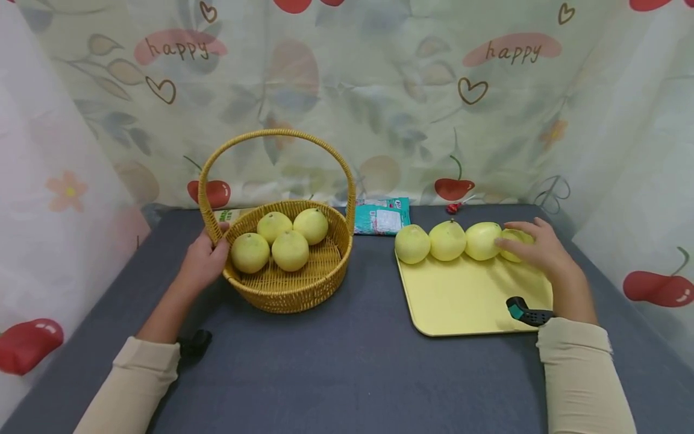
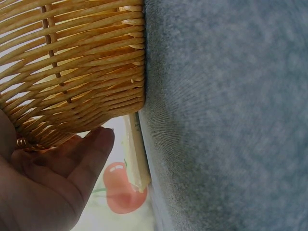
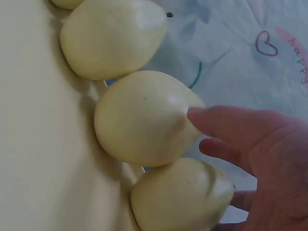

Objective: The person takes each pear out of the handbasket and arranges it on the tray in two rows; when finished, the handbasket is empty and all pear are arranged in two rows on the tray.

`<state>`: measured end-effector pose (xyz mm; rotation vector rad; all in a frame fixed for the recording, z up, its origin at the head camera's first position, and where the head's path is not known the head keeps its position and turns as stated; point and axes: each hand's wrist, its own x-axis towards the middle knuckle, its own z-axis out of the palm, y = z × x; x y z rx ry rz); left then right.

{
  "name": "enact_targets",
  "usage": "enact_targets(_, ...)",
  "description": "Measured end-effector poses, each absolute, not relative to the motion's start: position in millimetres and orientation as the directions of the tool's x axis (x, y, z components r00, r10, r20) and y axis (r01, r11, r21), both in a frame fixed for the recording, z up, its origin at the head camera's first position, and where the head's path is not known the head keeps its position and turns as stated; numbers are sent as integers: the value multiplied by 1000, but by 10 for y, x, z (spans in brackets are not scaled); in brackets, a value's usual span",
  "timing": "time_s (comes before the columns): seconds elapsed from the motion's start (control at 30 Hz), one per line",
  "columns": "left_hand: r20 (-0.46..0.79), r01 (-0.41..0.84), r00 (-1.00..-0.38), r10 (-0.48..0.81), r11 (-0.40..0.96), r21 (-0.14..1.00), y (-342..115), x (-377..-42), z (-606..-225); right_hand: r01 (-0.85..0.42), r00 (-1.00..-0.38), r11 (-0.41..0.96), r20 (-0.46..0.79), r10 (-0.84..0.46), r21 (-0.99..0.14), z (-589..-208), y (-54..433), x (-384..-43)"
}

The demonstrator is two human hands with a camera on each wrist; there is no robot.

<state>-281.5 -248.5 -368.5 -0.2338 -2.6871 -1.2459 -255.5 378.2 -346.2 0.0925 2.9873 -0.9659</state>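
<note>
My left hand [image 1: 202, 260] grips the left side of a wicker basket [image 1: 295, 301] where its tall handle meets the rim. In the left wrist view its fingers [image 2: 94, 159] lie along the outside of the weave. Several pale yellow pears [image 1: 290, 250] sit inside the basket. On the right, more pears form a row along the far edge of a yellow tray [image 1: 466, 301]. My right hand [image 1: 542, 247] is over the rightmost pear [image 1: 512, 244], fingers spread. In the right wrist view, its thumb is at the neighbouring pear [image 3: 147, 120], with other fingers behind the end pear [image 3: 178, 197].
A teal packet [image 1: 382, 216] lies at the back between basket and tray. Farther right is a small red wrapped item [image 1: 453, 208]. A pale green package [image 1: 230, 215] lies behind the basket. A printed curtain [image 1: 347, 90] hangs behind the dark table [image 1: 336, 367].
</note>
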Motion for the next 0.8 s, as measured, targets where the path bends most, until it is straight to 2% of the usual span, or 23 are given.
enact_targets(0.13, 218, 216, -973, 76, 638, 739, -2484, -2822, -3690, 106, -994, 826, -40, 101, -554, -3482, 3670, -2574)
enact_targets(0.27, 218, 217, -973, 79, 638, 739, -2483, -2831, -3693, 91, -993, 844, 14, 116, -529, -3508, 3624, -2578)
enact_targets(0.47, 225, 222, -971, 79, 637, 738, -2482, -2825, -3676, 41, -993, 861, 76, 92, -508, -3491, 3580, -2575)
enact_targets(0.8, 225, 220, -972, 73, 636, 740, -2493, -2818, -3687, 28, -997, 855, 49, 62, -518, -3493, 3567, -2580)
